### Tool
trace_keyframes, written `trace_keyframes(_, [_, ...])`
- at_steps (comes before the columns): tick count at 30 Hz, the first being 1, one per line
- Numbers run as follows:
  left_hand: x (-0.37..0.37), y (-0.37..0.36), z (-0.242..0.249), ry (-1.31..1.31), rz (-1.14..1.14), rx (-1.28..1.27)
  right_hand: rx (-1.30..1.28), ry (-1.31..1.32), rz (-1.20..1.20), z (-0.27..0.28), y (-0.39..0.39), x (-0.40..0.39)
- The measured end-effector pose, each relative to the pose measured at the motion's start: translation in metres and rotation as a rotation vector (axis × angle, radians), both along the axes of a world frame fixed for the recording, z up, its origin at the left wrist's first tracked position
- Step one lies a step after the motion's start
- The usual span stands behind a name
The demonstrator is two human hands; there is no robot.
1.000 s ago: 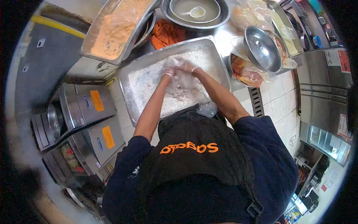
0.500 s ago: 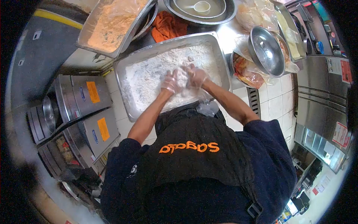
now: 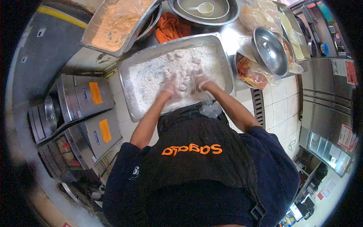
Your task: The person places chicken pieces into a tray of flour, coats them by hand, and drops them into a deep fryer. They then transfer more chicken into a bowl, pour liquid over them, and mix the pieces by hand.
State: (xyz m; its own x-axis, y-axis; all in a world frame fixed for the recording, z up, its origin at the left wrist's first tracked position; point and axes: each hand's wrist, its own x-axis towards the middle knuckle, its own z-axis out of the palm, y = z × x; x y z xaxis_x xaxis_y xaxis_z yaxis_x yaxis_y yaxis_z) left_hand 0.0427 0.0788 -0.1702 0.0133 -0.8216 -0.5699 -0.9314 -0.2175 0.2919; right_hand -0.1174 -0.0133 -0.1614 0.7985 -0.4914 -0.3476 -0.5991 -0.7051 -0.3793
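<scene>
In the head view a deep metal tray (image 3: 126, 92) holds white flour (image 3: 145, 72). Several floured lumps (image 3: 183, 77) lie heaped in the middle, their kind hidden by the coating. My left hand (image 3: 170, 87), in a clear plastic glove, is at the left side of the heap. On the heap's right side is my right hand (image 3: 200, 82), gloved likewise. Both hands touch the flour, and motion smears their fingers, so whether they grip any lump does not show.
A tray of orange-tinted flour (image 3: 113, 30) stands at the upper left, beside an orange cloth (image 3: 170, 28). Behind is a large bowl (image 3: 236, 13) with liquid and a white ladle (image 3: 205, 8). To the right, a metal bowl (image 3: 269, 51) rests over bagged raw meat (image 3: 249, 73).
My hands have moved apart and slightly toward my body. More floured lumps now show between them, heaped in the middle of the tray.
</scene>
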Motion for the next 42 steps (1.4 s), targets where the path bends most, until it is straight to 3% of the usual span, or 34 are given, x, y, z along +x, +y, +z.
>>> trace_keyframes(1, [-0.017,0.000,0.003,-0.094,0.029,-0.041,-0.297,0.113,0.223,-0.015,0.010,0.005])
trace_keyframes(2, [-0.033,-0.001,0.005,-0.186,0.058,-0.082,-0.274,-0.058,0.028,-0.082,0.017,0.004])
trace_keyframes(3, [-0.042,-0.001,0.005,-0.275,0.088,-0.123,-0.275,-0.056,0.028,-0.081,0.015,0.008])
trace_keyframes(4, [-0.035,-0.014,0.007,-0.074,0.310,0.047,-0.103,-0.226,-0.153,-0.080,0.014,0.014])
trace_keyframes(5, [-0.024,-0.022,0.003,-0.075,0.307,0.043,0.071,-0.399,-0.333,-0.080,0.009,0.020])
trace_keyframes(6, [-0.011,-0.022,-0.008,0.199,0.339,-0.175,0.314,-0.399,-0.384,-0.087,0.000,0.023])
trace_keyframes(7, [-0.006,-0.020,0.004,0.472,0.369,-0.393,0.322,-0.399,-0.382,-0.082,-0.007,0.022])
trace_keyframes(8, [0.001,-0.018,0.017,0.252,0.452,-0.263,0.442,-0.477,-0.324,-0.076,-0.015,0.015])
trace_keyframes(9, [0.009,-0.016,0.008,0.252,0.451,-0.260,0.558,-0.554,-0.268,-0.059,-0.022,0.012])
trace_keyframes(10, [0.023,-0.017,-0.009,0.247,0.398,-0.324,0.083,-0.275,-0.067,0.000,-0.025,0.015])
trace_keyframes(12, [0.036,-0.018,-0.017,0.387,0.394,-0.486,0.143,-0.368,-0.106,0.017,-0.028,0.015])
trace_keyframes(13, [0.034,-0.018,0.002,0.384,0.397,-0.486,0.210,-0.461,-0.143,0.026,-0.028,0.016])
trace_keyframes(14, [0.030,-0.019,0.039,0.397,0.238,-0.552,0.244,-0.240,-0.231,0.065,-0.027,0.018])
trace_keyframes(15, [0.026,-0.020,0.069,0.410,0.076,-0.614,0.243,-0.240,-0.229,0.079,-0.029,0.019])
trace_keyframes(17, [0.020,-0.012,0.082,0.366,0.149,-0.566,0.277,-0.107,-0.227,0.099,-0.031,0.014])
trace_keyframes(18, [0.019,-0.009,0.079,0.375,0.193,-0.584,0.451,-0.077,-0.248,0.122,-0.032,0.013])
trace_keyframes(20, [0.024,-0.008,0.048,0.386,0.232,-0.603,0.293,-0.151,-0.207,0.111,-0.035,0.010])
trace_keyframes(22, [0.040,-0.011,-0.014,0.938,0.568,-0.383,0.135,-0.224,-0.165,0.072,-0.042,0.006])
trace_keyframes(24, [0.026,-0.011,0.058,0.875,0.663,-0.316,0.775,-0.538,-0.468,0.012,-0.057,0.001])
trace_keyframes(25, [0.020,-0.010,0.084,0.810,0.758,-0.244,0.776,-0.537,-0.471,0.024,-0.052,-0.002])
trace_keyframes(26, [0.029,-0.003,0.068,0.719,0.590,-0.272,0.501,-0.413,-0.469,0.053,-0.043,-0.006])
trace_keyframes(27, [0.034,0.002,0.055,0.719,0.589,-0.275,0.226,-0.289,-0.457,0.070,-0.038,-0.007])
trace_keyframes(28, [0.039,0.008,0.043,0.566,0.584,-0.222,0.163,-0.185,-0.427,0.060,-0.039,-0.012])
trace_keyframes(29, [0.041,0.015,0.031,0.414,0.579,-0.166,0.163,-0.185,-0.425,0.051,-0.039,-0.019])
trace_keyframes(31, [0.039,0.027,-0.011,0.260,0.578,-0.116,0.433,0.148,-0.221,0.039,-0.034,-0.029])
trace_keyframes(33, [0.028,0.037,-0.058,0.000,-0.302,-0.172,0.526,0.090,0.062,0.012,-0.016,-0.041])
trace_keyframes(34, [0.013,0.034,-0.046,-0.001,-0.303,-0.174,0.524,0.090,0.061,-0.005,-0.012,-0.037])
trace_keyframes(36, [-0.022,0.027,-0.002,0.522,0.718,-0.067,0.465,0.124,0.043,-0.045,0.006,-0.015])
trace_keyframes(37, [-0.018,0.025,0.005,0.519,0.720,-0.068,0.435,0.139,0.037,-0.062,0.015,0.000])
trace_keyframes(39, [-0.007,0.017,0.017,1.060,0.748,0.200,0.371,0.167,0.023,-0.078,0.021,0.019])
trace_keyframes(40, [-0.006,0.020,0.022,1.118,0.786,0.070,0.432,0.211,-0.175,-0.011,0.014,0.012])
trace_keyframes(41, [-0.004,0.018,0.030,1.117,0.788,0.073,0.435,0.211,-0.175,0.003,0.007,0.009])
trace_keyframes(42, [-0.001,0.017,0.038,1.062,0.752,-0.003,0.501,-0.015,-0.202,0.008,0.001,0.004])
